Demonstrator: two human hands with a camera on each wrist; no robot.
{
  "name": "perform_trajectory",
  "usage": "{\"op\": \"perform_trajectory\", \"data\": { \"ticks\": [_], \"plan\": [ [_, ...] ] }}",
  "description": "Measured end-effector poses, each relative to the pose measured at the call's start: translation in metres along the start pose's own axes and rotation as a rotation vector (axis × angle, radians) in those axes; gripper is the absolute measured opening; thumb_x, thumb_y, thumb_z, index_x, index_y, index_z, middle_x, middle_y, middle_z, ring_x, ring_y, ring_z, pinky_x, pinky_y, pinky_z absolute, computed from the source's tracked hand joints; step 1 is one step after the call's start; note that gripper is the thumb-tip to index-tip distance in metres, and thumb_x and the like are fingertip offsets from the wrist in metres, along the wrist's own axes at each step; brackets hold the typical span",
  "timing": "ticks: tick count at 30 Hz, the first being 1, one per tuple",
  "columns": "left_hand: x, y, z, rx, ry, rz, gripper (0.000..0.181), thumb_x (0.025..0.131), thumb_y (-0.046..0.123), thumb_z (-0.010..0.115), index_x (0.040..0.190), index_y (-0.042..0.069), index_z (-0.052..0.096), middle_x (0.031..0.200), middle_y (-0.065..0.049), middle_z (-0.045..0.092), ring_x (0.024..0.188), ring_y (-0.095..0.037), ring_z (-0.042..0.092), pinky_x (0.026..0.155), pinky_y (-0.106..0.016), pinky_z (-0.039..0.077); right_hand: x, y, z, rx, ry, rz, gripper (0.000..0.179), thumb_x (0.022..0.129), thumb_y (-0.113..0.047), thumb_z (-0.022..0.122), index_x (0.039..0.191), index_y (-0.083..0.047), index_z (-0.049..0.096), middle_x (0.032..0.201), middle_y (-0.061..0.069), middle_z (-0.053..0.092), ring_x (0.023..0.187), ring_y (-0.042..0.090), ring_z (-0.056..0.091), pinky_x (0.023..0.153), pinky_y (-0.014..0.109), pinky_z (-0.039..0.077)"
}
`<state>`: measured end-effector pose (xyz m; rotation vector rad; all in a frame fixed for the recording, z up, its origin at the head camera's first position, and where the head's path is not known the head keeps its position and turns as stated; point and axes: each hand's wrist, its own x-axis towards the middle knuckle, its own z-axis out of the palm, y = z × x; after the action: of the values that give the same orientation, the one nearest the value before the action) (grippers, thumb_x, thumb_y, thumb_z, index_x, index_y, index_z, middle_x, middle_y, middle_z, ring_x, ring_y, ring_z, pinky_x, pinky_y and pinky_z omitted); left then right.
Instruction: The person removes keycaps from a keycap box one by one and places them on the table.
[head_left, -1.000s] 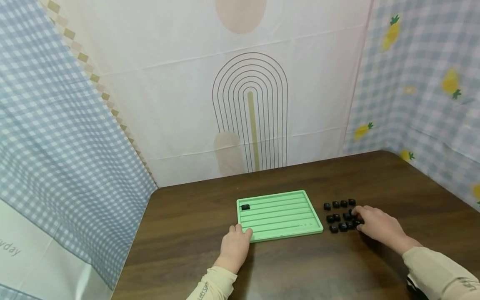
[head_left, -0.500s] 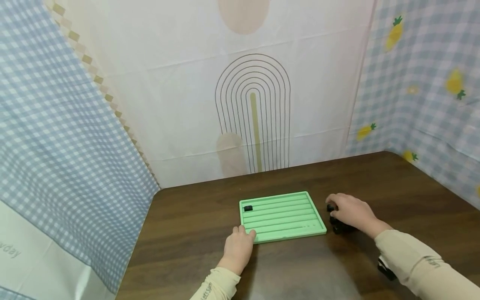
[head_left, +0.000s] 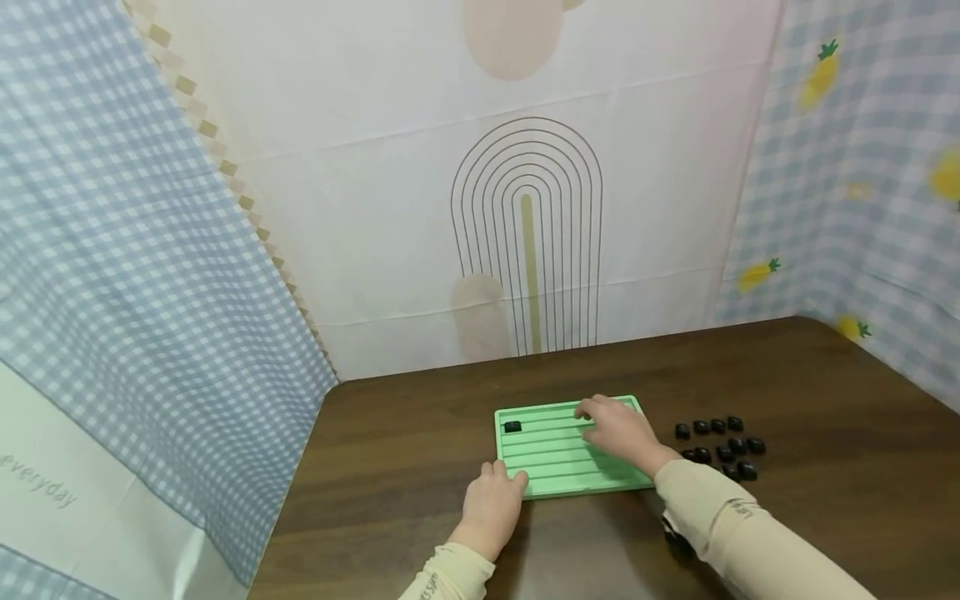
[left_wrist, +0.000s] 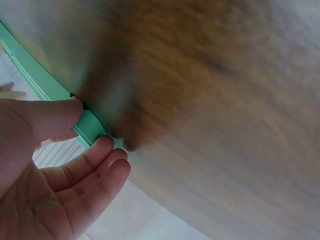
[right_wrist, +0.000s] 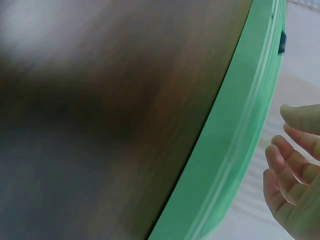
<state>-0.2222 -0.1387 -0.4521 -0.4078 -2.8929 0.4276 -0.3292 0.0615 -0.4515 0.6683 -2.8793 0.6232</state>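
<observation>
A shallow light-green tray (head_left: 566, 477) with raised parallel ridges lies on the table. My left hand (head_left: 491, 508) pinches its near left corner; the left wrist view shows the thumb (left_wrist: 60, 117) and fingertips (left_wrist: 102, 145) around the tray's edge. One small black block (head_left: 512, 427), like a keycap, sits in the top left of the tray. Over the tray's right half hovers my right hand (head_left: 618, 429), its fingers loosely bent. No block shows between thumb and fingers in the right wrist view. Several similar black blocks (head_left: 724, 454) lie in loose rows right of the tray.
The dark wooden table (head_left: 405, 467) reaches back to a pale cloth wall (head_left: 390, 250). A blue checked curtain (head_left: 225, 333) hangs at the left, another with pineapples at the right. My right sleeve (head_left: 720, 508) covers part of the table near the blocks.
My right hand has moved left from the black blocks to above the tray. The left hand stays at the tray's corner. The head view has shifted slightly.
</observation>
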Motion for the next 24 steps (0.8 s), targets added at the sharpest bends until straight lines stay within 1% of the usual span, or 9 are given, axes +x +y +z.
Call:
{"op": "perform_trajectory", "data": {
  "ticks": [2, 5, 7, 10, 13, 17, 20, 24],
  "plan": [
    [0.0, 0.0, 0.001, 0.011, 0.024, 0.003, 0.007, 0.085, 0.012, 0.06, 0.087, 0.017, 0.055, 0.083, -0.008, 0.054, 0.079, -0.019, 0.053, 0.05, -0.025, 0.048, 0.008, -0.01, 0.007, 0.005, 0.003, -0.015, 0.025, 0.079, -0.014, 0.067, 0.105, -0.012, 0.064, 0.098, 0.003, 0.062, 0.085, 0.019, 0.06, 0.059, 0.032, 0.048],
    [-0.001, 0.001, 0.003, 0.024, 0.039, 0.011, 0.005, 0.086, 0.014, 0.058, 0.086, 0.017, 0.055, 0.081, -0.007, 0.054, 0.076, -0.019, 0.054, 0.049, -0.025, 0.048, 0.018, -0.023, 0.018, 0.016, -0.016, -0.026, 0.024, 0.079, -0.015, 0.068, 0.103, -0.013, 0.064, 0.097, 0.002, 0.063, 0.085, 0.018, 0.06, 0.061, 0.033, 0.049],
    [-0.003, 0.002, 0.003, 0.026, 0.042, 0.013, 0.004, 0.086, 0.015, 0.058, 0.087, 0.018, 0.055, 0.081, -0.007, 0.054, 0.076, -0.019, 0.053, 0.049, -0.025, 0.048, 0.023, -0.031, 0.024, 0.023, -0.033, -0.031, 0.022, 0.08, -0.015, 0.067, 0.101, -0.014, 0.064, 0.096, 0.001, 0.063, 0.085, 0.018, 0.06, 0.062, 0.034, 0.049],
    [-0.003, 0.003, 0.004, 0.024, 0.03, 0.014, 0.004, 0.087, 0.015, 0.057, 0.088, 0.019, 0.056, 0.082, -0.007, 0.054, 0.076, -0.019, 0.053, 0.049, -0.025, 0.048, 0.031, -0.041, 0.034, 0.028, -0.043, -0.039, 0.021, 0.08, -0.014, 0.067, 0.1, -0.014, 0.065, 0.097, 0.002, 0.063, 0.087, 0.019, 0.06, 0.063, 0.035, 0.05],
    [-0.002, 0.004, 0.005, 0.02, 0.007, 0.009, 0.004, 0.087, 0.016, 0.058, 0.089, 0.019, 0.056, 0.083, -0.007, 0.053, 0.077, -0.019, 0.052, 0.05, -0.025, 0.047, 0.039, -0.048, 0.041, 0.029, -0.04, -0.048, 0.02, 0.08, -0.014, 0.067, 0.1, -0.014, 0.065, 0.099, 0.002, 0.063, 0.091, 0.022, 0.059, 0.064, 0.036, 0.049],
    [0.0, 0.004, 0.005, 0.017, -0.05, 0.009, 0.005, 0.088, 0.017, 0.058, 0.091, 0.02, 0.055, 0.085, -0.007, 0.053, 0.079, -0.019, 0.052, 0.05, -0.025, 0.047, 0.047, -0.056, 0.049, 0.014, -0.04, -0.065, 0.02, 0.08, -0.016, 0.067, 0.099, -0.013, 0.065, 0.101, 0.004, 0.063, 0.094, 0.024, 0.056, 0.067, 0.038, 0.049],
    [0.002, 0.003, 0.004, 0.012, -0.084, 0.012, 0.006, 0.089, 0.018, 0.057, 0.094, 0.021, 0.056, 0.087, -0.007, 0.053, 0.08, -0.019, 0.052, 0.051, -0.025, 0.048, 0.054, -0.06, 0.053, -0.008, -0.038, -0.085, 0.018, 0.081, -0.016, 0.066, 0.098, -0.012, 0.066, 0.1, 0.005, 0.063, 0.093, 0.025, 0.056, 0.07, 0.039, 0.05],
    [0.004, -0.001, 0.004, 0.01, -0.104, 0.008, 0.008, 0.089, 0.019, 0.057, 0.096, 0.022, 0.057, 0.089, -0.007, 0.053, 0.081, -0.019, 0.051, 0.051, -0.025, 0.048, 0.06, -0.066, 0.056, -0.04, -0.012, -0.116, 0.014, 0.081, -0.013, 0.065, 0.095, -0.011, 0.066, 0.094, 0.004, 0.062, 0.087, 0.024, 0.058, 0.069, 0.038, 0.05]
  ]
}}
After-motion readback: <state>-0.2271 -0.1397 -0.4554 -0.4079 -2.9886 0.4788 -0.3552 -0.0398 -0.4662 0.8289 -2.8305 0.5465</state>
